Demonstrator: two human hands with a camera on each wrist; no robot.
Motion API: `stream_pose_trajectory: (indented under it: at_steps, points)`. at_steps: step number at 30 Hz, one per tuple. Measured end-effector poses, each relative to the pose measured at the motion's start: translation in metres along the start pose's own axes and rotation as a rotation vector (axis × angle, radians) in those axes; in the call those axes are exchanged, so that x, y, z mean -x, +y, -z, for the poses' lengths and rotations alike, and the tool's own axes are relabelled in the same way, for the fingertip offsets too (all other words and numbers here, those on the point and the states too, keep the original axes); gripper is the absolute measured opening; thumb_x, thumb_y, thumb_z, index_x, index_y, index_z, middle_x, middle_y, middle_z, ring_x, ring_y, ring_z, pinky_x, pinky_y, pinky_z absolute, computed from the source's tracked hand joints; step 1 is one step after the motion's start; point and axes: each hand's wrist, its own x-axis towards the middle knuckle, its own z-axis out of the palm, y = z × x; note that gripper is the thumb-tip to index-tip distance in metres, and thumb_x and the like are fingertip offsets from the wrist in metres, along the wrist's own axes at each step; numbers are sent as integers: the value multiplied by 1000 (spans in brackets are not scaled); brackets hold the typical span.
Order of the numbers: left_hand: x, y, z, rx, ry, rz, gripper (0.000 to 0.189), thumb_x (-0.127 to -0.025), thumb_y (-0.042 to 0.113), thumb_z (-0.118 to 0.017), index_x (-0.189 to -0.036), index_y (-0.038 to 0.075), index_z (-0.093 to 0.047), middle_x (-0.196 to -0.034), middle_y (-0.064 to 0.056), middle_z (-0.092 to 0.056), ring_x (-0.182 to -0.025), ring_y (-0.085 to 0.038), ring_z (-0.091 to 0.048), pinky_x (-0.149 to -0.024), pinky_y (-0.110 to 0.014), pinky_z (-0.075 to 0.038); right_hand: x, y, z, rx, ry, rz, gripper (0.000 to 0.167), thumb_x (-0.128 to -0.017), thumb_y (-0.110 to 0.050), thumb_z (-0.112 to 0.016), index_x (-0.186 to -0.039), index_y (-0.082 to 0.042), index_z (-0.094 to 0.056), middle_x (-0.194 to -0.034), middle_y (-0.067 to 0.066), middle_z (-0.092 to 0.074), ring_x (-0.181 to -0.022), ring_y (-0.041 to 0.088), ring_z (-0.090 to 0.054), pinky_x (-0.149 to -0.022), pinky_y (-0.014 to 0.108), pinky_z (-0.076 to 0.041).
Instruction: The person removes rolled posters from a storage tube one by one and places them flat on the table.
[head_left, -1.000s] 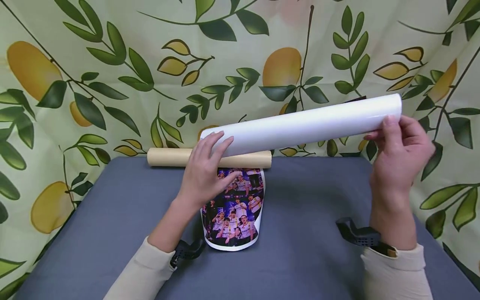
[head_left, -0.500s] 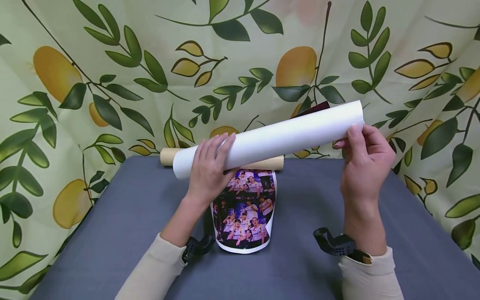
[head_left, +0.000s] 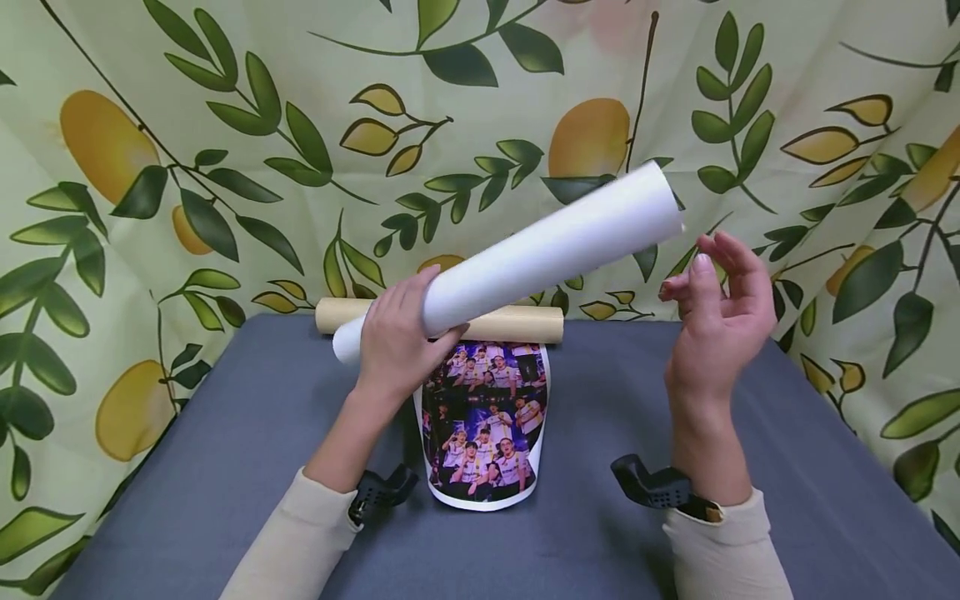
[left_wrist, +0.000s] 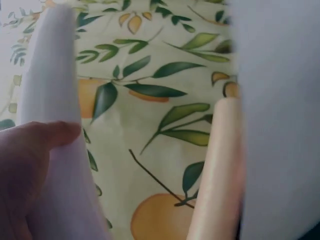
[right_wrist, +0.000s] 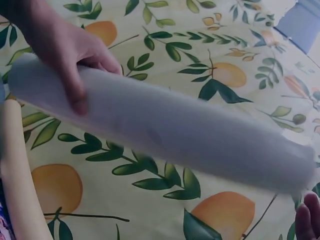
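Note:
My left hand [head_left: 397, 333] grips a white paper roll [head_left: 540, 250] near its lower left end, thumb underneath and fingers over the top in the head view. The roll slants up to the right, above the table. My right hand [head_left: 716, 321] is just off its upper right end, fingers loosely bent with nothing between them. In the right wrist view, the left hand [left_wrist: 27, 170] clasps the roll's far end, while a few right fingertips [right_wrist: 307, 217] show at the lower right corner.
A tan tube [head_left: 517, 323] lies across the table's back edge, behind the white roll. In front of it, a colour photo print [head_left: 483, 433] of several people lies on the grey-blue tabletop [head_left: 247, 467]. A fruit-and-leaf patterned cloth [head_left: 465, 108] hangs behind.
My right hand has let go of the roll's right end. My left hand now holds the roll firmly; it has slid down leftward and tilted more steeply, its right end raised.

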Motion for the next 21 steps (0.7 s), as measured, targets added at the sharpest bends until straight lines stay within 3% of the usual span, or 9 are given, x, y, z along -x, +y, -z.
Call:
stream_pose_trajectory:
  at_steps: [4,7,10,15,21]
  points:
    - [-1,4,5,210,-71,236,78,-77,36,-87,-143,15,-51,-131,-11,-65,-113,-33,-64,-92,-52,-52,1,6,0,66,-36,-20,25,-96,-3,-64,-119,6,-64,-109,16,-64,-69,18,-61,-64,24,-55]
    - [0,7,8,369,-134,372,77,-81,38,-84,-145,18,-47,-132,-11,-63,-112,-33,-63,-88,-53,-53,6,12,0,224,-144,-78,28,-99,-9,-62,-125,-2,-65,-114,12,-65,-79,16,-64,-70,22,-56]
    - [1,10,8,500,-204,465,79,-84,41,-80,-149,20,-41,-131,-12,-61,-110,-32,-64,-86,-50,-55,13,20,-2,393,-278,-148,33,-101,-16,-61,-134,-9,-62,-121,11,-64,-89,13,-66,-76,19,-55]
    - [1,16,6,659,-283,530,82,-89,42,-74,-152,16,-30,-129,-13,-59,-107,-32,-66,-83,-49,-59,27,30,-11,573,-522,-235,44,-102,-23,-60,-145,-15,-54,-132,10,-63,-102,8,-64,-83,17,-52]
    - [4,30,0,928,-394,541,66,-97,29,-61,-149,8,-26,-131,-23,-61,-105,-31,-69,-88,-45,-59,47,37,-26,554,-718,-345,51,-104,-23,-58,-152,-15,-45,-143,10,-59,-115,17,-62,-95,27,-53]
